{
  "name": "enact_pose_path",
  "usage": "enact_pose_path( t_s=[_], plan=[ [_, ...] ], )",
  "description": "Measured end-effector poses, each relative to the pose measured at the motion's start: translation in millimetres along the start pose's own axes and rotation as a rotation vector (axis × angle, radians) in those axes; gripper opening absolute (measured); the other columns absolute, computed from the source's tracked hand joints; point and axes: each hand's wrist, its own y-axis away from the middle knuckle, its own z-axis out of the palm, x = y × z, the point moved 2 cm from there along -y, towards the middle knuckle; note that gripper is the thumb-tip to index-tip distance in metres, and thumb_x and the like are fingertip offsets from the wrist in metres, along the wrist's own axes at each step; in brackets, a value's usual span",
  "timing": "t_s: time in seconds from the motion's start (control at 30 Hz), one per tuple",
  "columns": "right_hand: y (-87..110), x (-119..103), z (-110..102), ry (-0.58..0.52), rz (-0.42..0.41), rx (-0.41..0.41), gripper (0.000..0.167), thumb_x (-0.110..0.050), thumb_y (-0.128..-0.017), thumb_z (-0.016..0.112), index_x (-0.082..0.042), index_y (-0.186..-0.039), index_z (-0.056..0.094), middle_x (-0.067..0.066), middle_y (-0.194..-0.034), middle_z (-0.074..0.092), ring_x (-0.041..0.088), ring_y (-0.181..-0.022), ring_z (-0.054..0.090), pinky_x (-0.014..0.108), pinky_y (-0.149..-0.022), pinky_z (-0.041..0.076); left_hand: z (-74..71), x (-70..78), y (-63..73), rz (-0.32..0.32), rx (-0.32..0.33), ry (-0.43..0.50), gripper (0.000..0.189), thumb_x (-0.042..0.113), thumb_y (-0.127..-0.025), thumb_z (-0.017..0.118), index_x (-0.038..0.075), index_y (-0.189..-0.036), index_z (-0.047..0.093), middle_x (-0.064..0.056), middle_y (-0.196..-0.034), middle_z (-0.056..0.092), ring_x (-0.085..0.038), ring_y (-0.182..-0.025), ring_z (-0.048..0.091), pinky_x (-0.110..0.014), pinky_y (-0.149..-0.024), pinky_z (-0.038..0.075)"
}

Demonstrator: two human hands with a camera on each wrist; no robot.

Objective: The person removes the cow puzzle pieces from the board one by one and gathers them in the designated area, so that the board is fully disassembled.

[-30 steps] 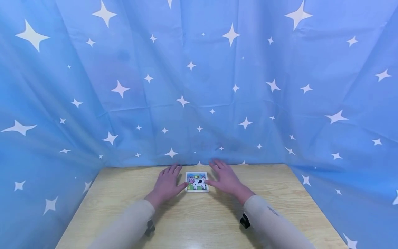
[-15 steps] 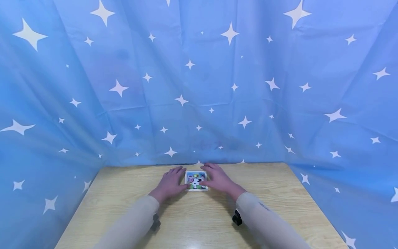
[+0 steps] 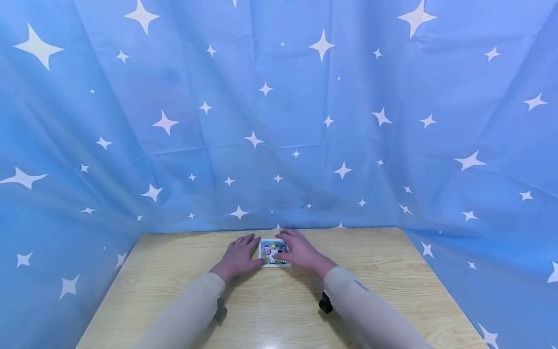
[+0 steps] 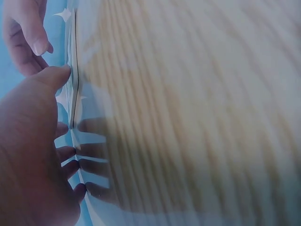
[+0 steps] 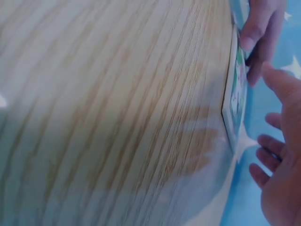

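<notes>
A flat square cow picture [image 3: 268,246] with a white border lies near the far edge of the wooden table [image 3: 270,300]. My left hand [image 3: 240,257] is at its left side, fingers spread, with the thumb on or just over the lower left corner. In the right wrist view, that left thumb [image 5: 254,33] appears to rest on the border. My right hand [image 3: 302,249] hovers over the picture's right part and hides some of the cow. Its fingers look loosely bent, and in the right wrist view the right hand [image 5: 287,136] holds nothing.
A blue curtain [image 3: 226,121] with white stars hangs behind the table and along both sides. A dark device [image 3: 325,303] is strapped under the right sleeve, another dark device [image 3: 221,309] under the left.
My right hand has moved left, from the picture's right edge to above it. My left hand has shifted slightly right, closer to the picture. The picture lies in nearly the same place.
</notes>
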Motion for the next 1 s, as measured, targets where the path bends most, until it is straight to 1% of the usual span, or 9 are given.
enact_pose_path(
  t_s=[0.23, 0.33, 0.43, 0.53, 0.63, 0.7, 0.8, 0.9, 1.0],
  plan=[
    [-5.6, -1.7, 2.5, -0.02, 0.024, -0.026, 0.069, -0.041, -0.101, 0.083, -0.007, -0.157, 0.061, 0.019, -0.165, 0.051, 0.041, -0.154, 0.044, 0.06, -0.124, 0.042, 4.2, -2.6, -1.9, 0.01, 0.0, 0.013, 0.086, 0.061, -0.103, 0.064, 0.011, -0.17, 0.044, -0.024, -0.175, 0.036, -0.051, -0.159, 0.034, -0.073, -0.126, 0.028],
    [-11.8, -2.4, 6.4, -0.012, 0.016, -0.028, 0.065, -0.04, -0.102, 0.082, -0.007, -0.155, 0.063, 0.016, -0.161, 0.054, 0.039, -0.153, 0.046, 0.057, -0.123, 0.044, 2.0, -1.9, -2.5, 0.007, 0.007, 0.046, 0.085, 0.059, -0.103, 0.067, 0.009, -0.169, 0.046, -0.025, -0.175, 0.036, -0.052, -0.159, 0.033, -0.074, -0.126, 0.028],
    [-20.2, -5.0, 12.0, 0.0, -0.015, -0.016, 0.056, -0.035, -0.103, 0.082, -0.006, -0.149, 0.067, 0.015, -0.155, 0.059, 0.04, -0.152, 0.047, 0.057, -0.123, 0.045, 0.9, -2.1, -3.1, 0.002, 0.016, 0.082, 0.085, 0.057, -0.102, 0.07, 0.008, -0.167, 0.048, -0.026, -0.174, 0.037, -0.053, -0.158, 0.033, -0.076, -0.125, 0.027],
    [-27.9, -10.4, 17.2, 0.01, -0.032, -0.018, 0.051, -0.031, -0.103, 0.082, -0.006, -0.146, 0.069, 0.015, -0.151, 0.062, 0.042, -0.15, 0.049, 0.058, -0.123, 0.044, 5.2, -5.9, -5.1, -0.01, 0.023, 0.122, 0.085, 0.057, -0.1, 0.072, 0.009, -0.167, 0.049, -0.025, -0.174, 0.036, -0.053, -0.159, 0.032, -0.076, -0.126, 0.024],
    [-34.8, -14.2, 22.9, 0.03, -0.036, -0.04, 0.047, -0.029, -0.102, 0.082, -0.008, -0.143, 0.071, 0.014, -0.146, 0.063, 0.043, -0.149, 0.049, 0.058, -0.123, 0.044, 11.0, -10.7, -6.9, -0.016, 0.033, 0.164, 0.087, 0.057, -0.098, 0.074, 0.01, -0.166, 0.05, -0.025, -0.175, 0.036, -0.053, -0.16, 0.031, -0.076, -0.126, 0.023],
    [-37.8, -16.1, 25.6, 0.034, -0.022, -0.058, 0.044, -0.028, -0.103, 0.082, -0.01, -0.142, 0.073, 0.013, -0.143, 0.063, 0.044, -0.151, 0.046, 0.058, -0.124, 0.042, 11.9, -11.4, -6.9, -0.013, 0.04, 0.185, 0.088, 0.058, -0.097, 0.075, 0.009, -0.165, 0.051, -0.027, -0.173, 0.037, -0.055, -0.158, 0.032, -0.079, -0.124, 0.024],
    [-41.0, -17.0, 27.7, 0.043, -0.007, -0.061, 0.038, -0.026, -0.102, 0.082, -0.012, -0.137, 0.076, 0.014, -0.137, 0.062, 0.048, -0.153, 0.043, 0.062, -0.125, 0.039, 14.0, -12.7, -8.0, -0.025, 0.018, 0.204, 0.092, 0.061, -0.096, 0.074, 0.01, -0.168, 0.047, -0.026, -0.175, 0.034, -0.057, -0.159, 0.029, -0.078, -0.125, 0.022],
    [-42.5, -17.4, 28.5, 0.05, 0.016, -0.07, 0.038, -0.025, -0.102, 0.082, -0.013, -0.138, 0.075, 0.016, -0.139, 0.061, 0.052, -0.156, 0.037, 0.067, -0.127, 0.034, 17.1, -14.5, -9.4, -0.044, 0.003, 0.222, 0.092, 0.06, -0.097, 0.075, 0.011, -0.169, 0.045, -0.024, -0.178, 0.031, -0.056, -0.161, 0.027, -0.077, -0.127, 0.019],
    [-42.1, -19.4, 28.2, 0.042, 0.042, -0.082, 0.038, -0.023, -0.102, 0.082, -0.014, -0.138, 0.075, 0.018, -0.143, 0.059, 0.053, -0.158, 0.033, 0.07, -0.128, 0.03, 19.8, -14.8, -9.0, -0.045, 0.016, 0.232, 0.092, 0.059, -0.096, 0.076, 0.011, -0.169, 0.046, -0.023, -0.178, 0.031, -0.055, -0.161, 0.027, -0.076, -0.128, 0.019]
  ],
)
